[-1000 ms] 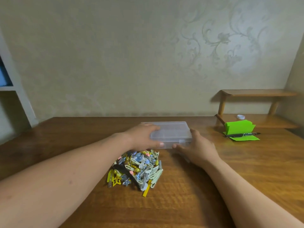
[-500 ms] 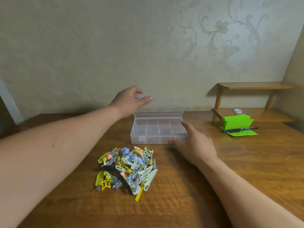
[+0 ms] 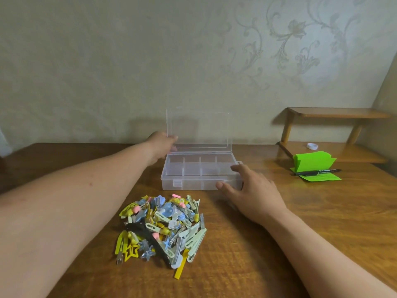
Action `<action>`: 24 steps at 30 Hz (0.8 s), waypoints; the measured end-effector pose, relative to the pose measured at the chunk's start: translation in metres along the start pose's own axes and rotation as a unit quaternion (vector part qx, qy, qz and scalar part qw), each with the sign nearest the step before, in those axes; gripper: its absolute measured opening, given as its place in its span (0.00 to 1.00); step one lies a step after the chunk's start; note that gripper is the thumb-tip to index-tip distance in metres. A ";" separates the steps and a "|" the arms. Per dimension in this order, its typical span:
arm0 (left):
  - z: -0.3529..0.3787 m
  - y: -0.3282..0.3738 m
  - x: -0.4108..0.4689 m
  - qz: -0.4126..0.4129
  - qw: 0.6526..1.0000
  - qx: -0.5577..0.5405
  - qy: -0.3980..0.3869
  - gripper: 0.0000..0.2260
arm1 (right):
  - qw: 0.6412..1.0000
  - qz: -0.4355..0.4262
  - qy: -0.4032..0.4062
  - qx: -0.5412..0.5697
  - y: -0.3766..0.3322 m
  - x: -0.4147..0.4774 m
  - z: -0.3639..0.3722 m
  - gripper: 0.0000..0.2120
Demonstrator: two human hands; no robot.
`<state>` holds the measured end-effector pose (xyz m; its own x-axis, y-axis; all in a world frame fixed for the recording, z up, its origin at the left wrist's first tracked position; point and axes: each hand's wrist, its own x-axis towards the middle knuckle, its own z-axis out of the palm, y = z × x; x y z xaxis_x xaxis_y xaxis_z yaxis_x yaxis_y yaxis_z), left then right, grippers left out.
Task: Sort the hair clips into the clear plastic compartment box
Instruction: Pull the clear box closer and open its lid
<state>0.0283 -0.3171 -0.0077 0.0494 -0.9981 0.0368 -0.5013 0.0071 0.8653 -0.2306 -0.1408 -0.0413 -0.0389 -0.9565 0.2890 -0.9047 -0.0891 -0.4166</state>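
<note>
Clear box (image 3: 193, 184): left hand (image 3: 160, 147) pinches upright lid (image 3: 199, 130); right hand (image 3: 253, 192), fingers spread, steadies corner, nearer hair clips (image 3: 161, 226) heap.

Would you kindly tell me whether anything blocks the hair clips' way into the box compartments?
Nothing visible does: the lid stands raised, the box lies uncovered, and only bare table separates it from the hair clips.
</note>
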 end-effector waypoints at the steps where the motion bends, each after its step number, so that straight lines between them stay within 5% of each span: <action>1: 0.000 -0.007 0.002 -0.019 1.000 0.006 -0.018 0.22 | 1.000 0.001 -0.001 0.001 -0.001 0.000 0.000 0.35; 10: 0.006 -0.023 0.000 -0.016 0.999 0.003 -0.045 0.24 | 0.999 0.027 0.012 0.020 0.000 -0.002 -0.005 0.31; 13: -0.004 -0.023 -0.037 0.024 0.999 -0.012 -0.028 0.18 | 0.999 0.026 0.002 0.018 -0.002 -0.002 -0.006 0.32; 18: -0.028 -0.039 -0.107 0.059 0.997 -0.019 -0.036 0.23 | 1.000 0.003 -0.012 -0.003 -0.006 -0.005 -0.003 0.33; 24: -0.038 -0.050 -0.151 0.110 0.991 0.037 -0.073 0.15 | 0.999 -0.027 -0.043 -0.013 -0.006 -0.007 -0.003 0.32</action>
<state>0.0781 -0.1650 -0.0373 -0.1915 -0.9711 0.1427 -0.5479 0.2264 0.8053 -0.2267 -0.1328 -0.0381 0.0466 -0.9710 0.2346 -0.9156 -0.1354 -0.3786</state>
